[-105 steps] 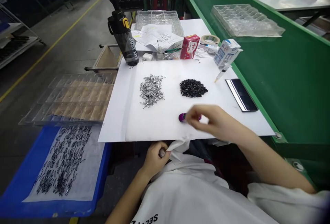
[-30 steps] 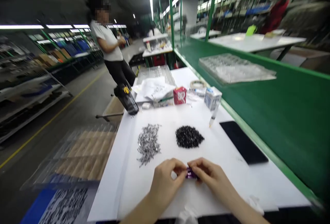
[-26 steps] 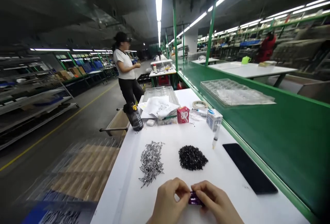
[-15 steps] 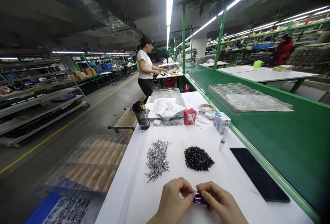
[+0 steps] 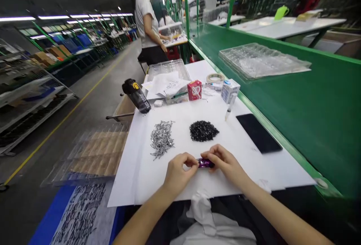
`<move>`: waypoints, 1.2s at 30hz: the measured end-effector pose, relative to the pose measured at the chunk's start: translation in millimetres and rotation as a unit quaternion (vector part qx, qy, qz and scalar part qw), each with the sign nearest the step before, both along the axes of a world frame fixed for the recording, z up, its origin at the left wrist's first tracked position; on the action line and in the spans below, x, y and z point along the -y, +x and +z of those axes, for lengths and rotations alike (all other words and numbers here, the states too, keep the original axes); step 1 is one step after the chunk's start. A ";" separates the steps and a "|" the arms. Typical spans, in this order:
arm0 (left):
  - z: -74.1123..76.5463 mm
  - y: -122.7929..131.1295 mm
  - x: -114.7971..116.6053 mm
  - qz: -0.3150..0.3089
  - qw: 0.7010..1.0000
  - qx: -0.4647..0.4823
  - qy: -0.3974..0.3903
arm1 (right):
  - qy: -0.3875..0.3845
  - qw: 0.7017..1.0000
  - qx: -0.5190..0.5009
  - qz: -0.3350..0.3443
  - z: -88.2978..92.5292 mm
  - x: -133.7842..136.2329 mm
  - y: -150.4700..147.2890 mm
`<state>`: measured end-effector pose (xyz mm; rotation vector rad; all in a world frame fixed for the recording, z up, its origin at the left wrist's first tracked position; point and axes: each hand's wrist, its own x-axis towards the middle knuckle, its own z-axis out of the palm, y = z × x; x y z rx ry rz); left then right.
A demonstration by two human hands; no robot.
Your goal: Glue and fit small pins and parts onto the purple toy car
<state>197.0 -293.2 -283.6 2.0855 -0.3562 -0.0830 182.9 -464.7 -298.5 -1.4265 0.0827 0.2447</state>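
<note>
White tabletop [image 5: 158, 184]: purple piece [image 5: 205, 163] pinched at both ends.
Since earlier, left hand [image 5: 177, 171] joined right hand [image 5: 225, 164]; each grips one end.

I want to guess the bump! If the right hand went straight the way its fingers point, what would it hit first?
The right hand points left and pinches the small purple piece. Straight on, it would probably meet the left hand, which holds the other end.

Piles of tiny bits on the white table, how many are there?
2. The silver pile lies beyond the left hand, the black pile beyond the right hand. None looks hidden.
</note>
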 end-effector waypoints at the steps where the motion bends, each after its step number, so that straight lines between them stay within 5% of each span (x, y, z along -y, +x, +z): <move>1: -1.0 0.4 0.3 -0.001 1.000 -0.009 0.002 | 0.002 1.000 0.001 -0.002 0.8 0.4 0.0; 24: 7.7 0.2 6.7 -0.061 0.981 0.140 0.117 | -0.001 1.000 0.004 0.011 -0.9 4.8 -2.7; 36: 5.1 -1.4 9.2 -0.060 0.988 -0.016 0.141 | -0.148 0.983 0.077 0.074 0.8 9.1 -12.3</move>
